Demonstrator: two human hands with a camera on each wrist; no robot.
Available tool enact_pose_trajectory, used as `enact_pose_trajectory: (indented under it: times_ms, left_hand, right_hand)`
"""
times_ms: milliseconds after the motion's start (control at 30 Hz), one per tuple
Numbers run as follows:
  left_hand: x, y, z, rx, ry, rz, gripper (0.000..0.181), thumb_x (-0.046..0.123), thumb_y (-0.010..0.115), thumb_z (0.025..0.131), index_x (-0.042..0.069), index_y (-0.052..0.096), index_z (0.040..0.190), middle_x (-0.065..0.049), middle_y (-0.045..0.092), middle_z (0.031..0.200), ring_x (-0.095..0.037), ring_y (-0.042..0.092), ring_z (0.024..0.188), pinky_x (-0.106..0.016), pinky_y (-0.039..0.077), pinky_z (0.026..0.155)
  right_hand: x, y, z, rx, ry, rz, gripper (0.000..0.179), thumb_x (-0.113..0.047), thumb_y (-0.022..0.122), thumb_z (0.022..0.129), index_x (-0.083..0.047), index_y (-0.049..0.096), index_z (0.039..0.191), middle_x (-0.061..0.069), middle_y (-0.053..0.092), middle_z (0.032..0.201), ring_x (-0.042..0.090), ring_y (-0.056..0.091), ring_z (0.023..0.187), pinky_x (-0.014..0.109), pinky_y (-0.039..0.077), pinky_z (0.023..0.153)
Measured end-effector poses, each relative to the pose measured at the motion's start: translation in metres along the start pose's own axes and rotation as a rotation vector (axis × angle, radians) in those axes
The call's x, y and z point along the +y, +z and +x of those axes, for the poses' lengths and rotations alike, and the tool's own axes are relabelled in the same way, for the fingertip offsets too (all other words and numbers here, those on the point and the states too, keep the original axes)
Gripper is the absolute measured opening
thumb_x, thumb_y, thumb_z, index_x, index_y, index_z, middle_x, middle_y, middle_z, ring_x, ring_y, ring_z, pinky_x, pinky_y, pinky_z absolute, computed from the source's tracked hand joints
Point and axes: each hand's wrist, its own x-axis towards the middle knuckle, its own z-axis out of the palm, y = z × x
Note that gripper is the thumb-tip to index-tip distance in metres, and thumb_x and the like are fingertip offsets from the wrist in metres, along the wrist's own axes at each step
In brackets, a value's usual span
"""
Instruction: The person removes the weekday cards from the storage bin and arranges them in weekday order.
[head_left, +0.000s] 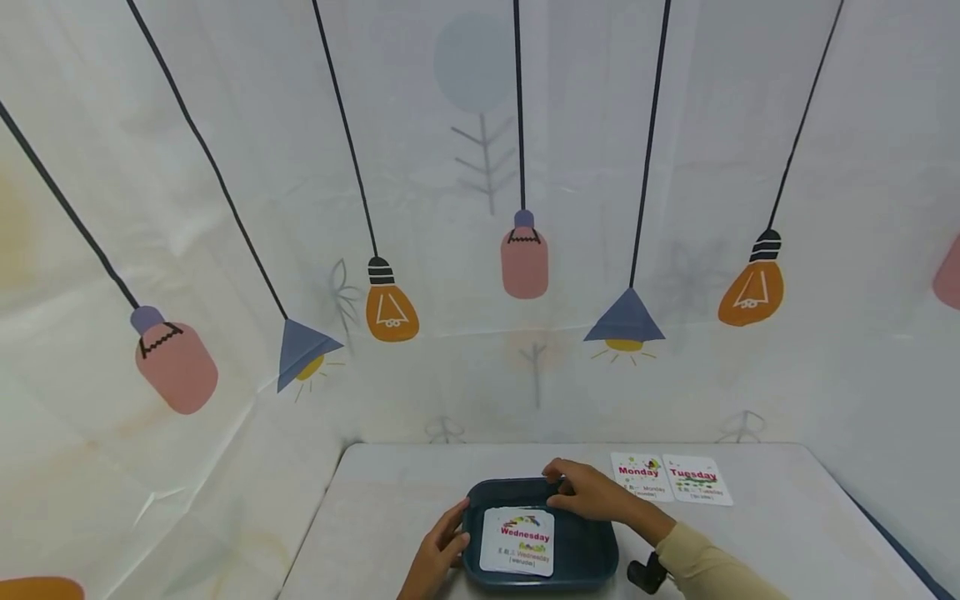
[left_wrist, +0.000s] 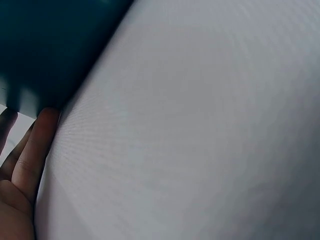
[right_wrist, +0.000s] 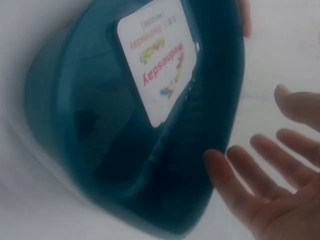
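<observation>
A dark teal tray (head_left: 588,554) stands on the white table, a stack of white cards inside its left half. The top card (head_left: 517,542) reads "Wednesday". My left hand (head_left: 437,548) touches the tray's left side; in the left wrist view its extended fingers (left_wrist: 37,150) rest against the outer wall. My right hand (head_left: 592,493) is at the tray's far right rim and holds nothing. Seen from the right wrist, its fingers (right_wrist: 260,172) are spread, with one fingertip by the tray's rim.
Behind the right hand, a "Monday" card (head_left: 641,477) and a "Tuesday" card (head_left: 697,480) lie side by side on the table (head_left: 772,533). A white curtain (head_left: 465,375) printed with hanging lamps is behind the table. A black device (head_left: 647,575) sits by the right sleeve.
</observation>
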Motion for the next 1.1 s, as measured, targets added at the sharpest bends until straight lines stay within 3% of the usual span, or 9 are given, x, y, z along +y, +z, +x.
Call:
enact_pose_trajectory:
  times_ms: [200,467,633,800,1100]
  left_hand:
    - [0.0,0.0,0.0,0.0,0.004,0.011,0.055,0.04,0.054,0.091,0.024,0.038,0.142,-0.013,0.031,0.151,-0.038,0.039,0.131,-0.035,0.055,0.078]
    - [0.001,-0.001,-0.003,-0.003,-0.006,0.006,0.057,0.044,0.054,0.09,0.024,0.038,0.141,-0.009,0.032,0.151,-0.04,0.037,0.132,-0.038,0.054,0.083]
    - [0.0,-0.002,-0.002,-0.005,-0.017,-0.001,0.057,0.046,0.054,0.09,0.026,0.038,0.141,-0.007,0.031,0.151,-0.039,0.036,0.133,-0.037,0.054,0.083]
    - [0.0,-0.003,-0.001,-0.007,-0.012,0.002,0.057,0.045,0.053,0.09,0.025,0.038,0.141,-0.007,0.031,0.151,-0.039,0.035,0.133,-0.037,0.054,0.082]
    - [0.0,0.0,0.002,0.009,0.011,0.028,0.053,0.04,0.055,0.091,0.026,0.039,0.14,-0.015,0.032,0.15,-0.037,0.044,0.128,-0.035,0.055,0.078]
  right_hand:
    - [-0.006,0.008,0.012,-0.063,-0.095,-0.015,0.038,-0.035,0.061,0.089,-0.014,0.054,0.119,0.008,0.061,0.116,0.008,0.062,0.095,0.022,0.052,0.078]
    - [-0.008,0.018,0.022,-0.139,-0.147,-0.018,0.031,-0.032,0.062,0.088,-0.018,0.056,0.115,0.004,0.064,0.111,0.005,0.062,0.094,0.021,0.052,0.077]
    - [-0.006,0.023,0.027,-0.158,-0.151,-0.05,0.028,-0.033,0.062,0.088,-0.021,0.057,0.113,0.001,0.064,0.108,0.007,0.062,0.095,0.022,0.051,0.078]
    - [-0.001,0.03,0.036,-0.183,-0.157,-0.088,0.033,-0.034,0.063,0.087,-0.013,0.057,0.112,0.006,0.065,0.108,0.001,0.059,0.091,0.021,0.051,0.077]
    - [-0.001,0.035,0.045,-0.208,-0.092,-0.187,0.036,-0.03,0.066,0.085,-0.011,0.059,0.114,0.003,0.065,0.108,0.012,0.062,0.094,0.023,0.052,0.079]
